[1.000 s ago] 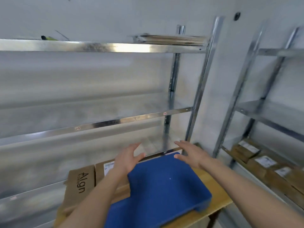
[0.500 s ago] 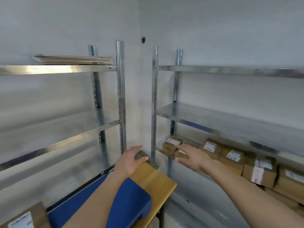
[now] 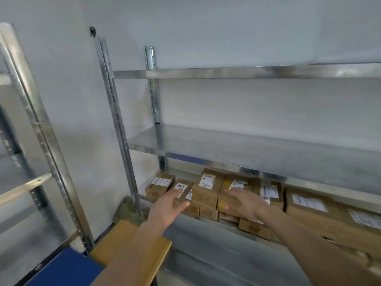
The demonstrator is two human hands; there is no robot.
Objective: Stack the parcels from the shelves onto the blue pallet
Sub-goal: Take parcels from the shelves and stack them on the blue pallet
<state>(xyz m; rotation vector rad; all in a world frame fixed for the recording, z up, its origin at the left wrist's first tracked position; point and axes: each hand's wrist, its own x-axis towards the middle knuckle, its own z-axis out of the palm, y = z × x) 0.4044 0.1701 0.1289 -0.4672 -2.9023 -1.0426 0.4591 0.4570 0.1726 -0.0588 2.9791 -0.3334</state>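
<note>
Metal shelves (image 3: pixel 237 141) line the wall; both open grips, left hand (image 3: pixel 168 207) and right hand (image 3: pixel 244 203), reach toward parcels (image 3: pixel 208 190) at twelve o'clock.

brown parcels (image 3: pixel 208 191) with white labels, blue pallet (image 3: pixel 68 269), silver shelves (image 3: pixel 247 72)

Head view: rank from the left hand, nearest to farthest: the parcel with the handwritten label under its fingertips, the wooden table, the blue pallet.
From the left hand:
1. Handwritten-label parcel, on the bottom shelf at the fingertips.
2. Wooden table, below the hand, to its left.
3. Blue pallet, lower left corner, beyond the table's edge.
</note>
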